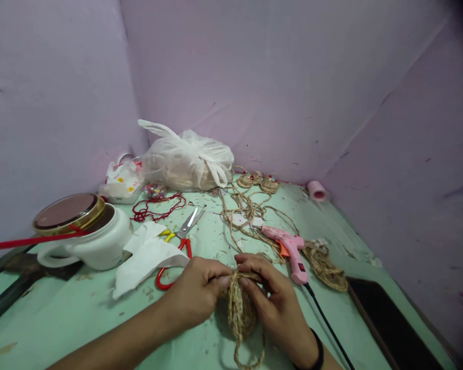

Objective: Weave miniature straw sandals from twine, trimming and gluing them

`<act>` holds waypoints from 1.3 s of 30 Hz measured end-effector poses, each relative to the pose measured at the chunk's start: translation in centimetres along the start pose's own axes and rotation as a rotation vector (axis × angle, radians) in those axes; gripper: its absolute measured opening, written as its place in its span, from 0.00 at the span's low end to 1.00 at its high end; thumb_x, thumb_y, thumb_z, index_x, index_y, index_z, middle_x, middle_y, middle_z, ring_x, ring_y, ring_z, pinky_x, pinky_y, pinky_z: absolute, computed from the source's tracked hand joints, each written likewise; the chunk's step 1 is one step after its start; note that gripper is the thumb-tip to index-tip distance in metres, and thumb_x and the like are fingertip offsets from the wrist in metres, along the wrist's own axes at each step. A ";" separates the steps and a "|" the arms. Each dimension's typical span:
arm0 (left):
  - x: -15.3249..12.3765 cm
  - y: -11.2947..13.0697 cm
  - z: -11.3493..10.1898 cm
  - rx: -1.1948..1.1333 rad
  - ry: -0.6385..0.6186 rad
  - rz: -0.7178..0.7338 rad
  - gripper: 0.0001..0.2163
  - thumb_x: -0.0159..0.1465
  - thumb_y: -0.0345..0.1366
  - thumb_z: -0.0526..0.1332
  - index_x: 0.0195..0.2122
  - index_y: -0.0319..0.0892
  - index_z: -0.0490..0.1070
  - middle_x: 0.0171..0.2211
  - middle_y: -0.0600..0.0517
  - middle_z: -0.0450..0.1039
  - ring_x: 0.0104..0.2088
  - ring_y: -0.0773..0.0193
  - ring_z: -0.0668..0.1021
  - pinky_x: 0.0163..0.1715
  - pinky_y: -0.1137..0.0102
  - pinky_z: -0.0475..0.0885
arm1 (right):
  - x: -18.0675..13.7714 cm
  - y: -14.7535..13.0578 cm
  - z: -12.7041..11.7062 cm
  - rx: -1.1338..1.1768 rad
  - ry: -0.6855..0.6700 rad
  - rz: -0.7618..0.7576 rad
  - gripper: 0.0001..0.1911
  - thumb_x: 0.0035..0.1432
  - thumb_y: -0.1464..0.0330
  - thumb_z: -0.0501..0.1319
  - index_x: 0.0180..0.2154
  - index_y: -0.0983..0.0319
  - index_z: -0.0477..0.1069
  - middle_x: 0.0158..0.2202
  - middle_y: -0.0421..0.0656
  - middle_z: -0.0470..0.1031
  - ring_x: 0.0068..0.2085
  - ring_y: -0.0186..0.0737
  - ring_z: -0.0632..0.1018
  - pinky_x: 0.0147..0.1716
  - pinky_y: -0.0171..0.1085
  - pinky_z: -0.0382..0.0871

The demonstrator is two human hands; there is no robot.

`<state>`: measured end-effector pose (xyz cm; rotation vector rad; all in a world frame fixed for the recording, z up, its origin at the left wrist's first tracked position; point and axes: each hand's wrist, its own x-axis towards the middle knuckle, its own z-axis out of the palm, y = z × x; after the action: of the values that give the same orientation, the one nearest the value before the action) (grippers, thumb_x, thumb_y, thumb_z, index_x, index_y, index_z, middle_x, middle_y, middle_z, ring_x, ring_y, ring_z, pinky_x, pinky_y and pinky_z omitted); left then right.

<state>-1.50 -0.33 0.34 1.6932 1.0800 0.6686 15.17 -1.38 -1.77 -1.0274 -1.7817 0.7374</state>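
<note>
Low in the head view, a braided straw piece (239, 308) hangs between my hands, with a loop of its cord dangling below. My left hand (200, 290) pinches the top of the braid from the left, thumb and forefinger pressed together. From the right, my right hand (272, 298) grips the same braid, its thumb under it and its fingers curled over the top. A pink glue gun (289, 249) lies just beyond my right hand. Scissors with red handles (181, 239) rest beyond my left hand, partly under white tissue (144, 257).
Tangled straw cord (247, 205) spreads at the back, near a knotted white plastic bag (193, 159). A white mug (104, 241), a hammer (23, 277) and red yarn (154, 208) are at left. A braided straw piece (326, 264) and a dark phone (389, 318) lie right.
</note>
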 end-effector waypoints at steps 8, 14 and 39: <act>-1.0 0.1 -0.4 0.510 0.012 0.321 0.11 0.60 0.30 0.48 0.27 0.38 0.68 0.24 0.51 0.68 0.25 0.66 0.70 0.26 0.73 0.61 | -0.2 -0.5 0.0 -0.055 -0.056 -0.033 0.07 0.54 0.76 0.54 0.32 0.59 0.67 0.41 0.47 0.73 0.46 0.42 0.72 0.43 0.40 0.67; -0.9 -1.4 0.4 0.645 0.110 0.357 0.09 0.58 0.27 0.49 0.27 0.39 0.68 0.23 0.51 0.67 0.23 0.66 0.69 0.22 0.73 0.59 | -0.3 -0.4 0.4 -0.142 -0.081 -0.016 0.08 0.54 0.76 0.53 0.33 0.59 0.67 0.41 0.46 0.72 0.48 0.42 0.71 0.44 0.41 0.65; 0.3 -1.7 0.0 0.100 0.064 -0.097 0.10 0.55 0.31 0.50 0.19 0.37 0.66 0.17 0.58 0.52 0.21 0.71 0.58 0.20 0.75 0.53 | -1.7 -3.6 -0.2 -0.840 -0.296 -0.080 0.04 0.43 0.73 0.59 0.22 0.59 0.66 0.19 0.40 0.73 0.22 0.41 0.72 0.24 0.38 0.57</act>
<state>-1.93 0.16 -1.25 1.7018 1.2512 0.6189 14.58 -4.63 0.57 -1.4125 -2.4562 0.0521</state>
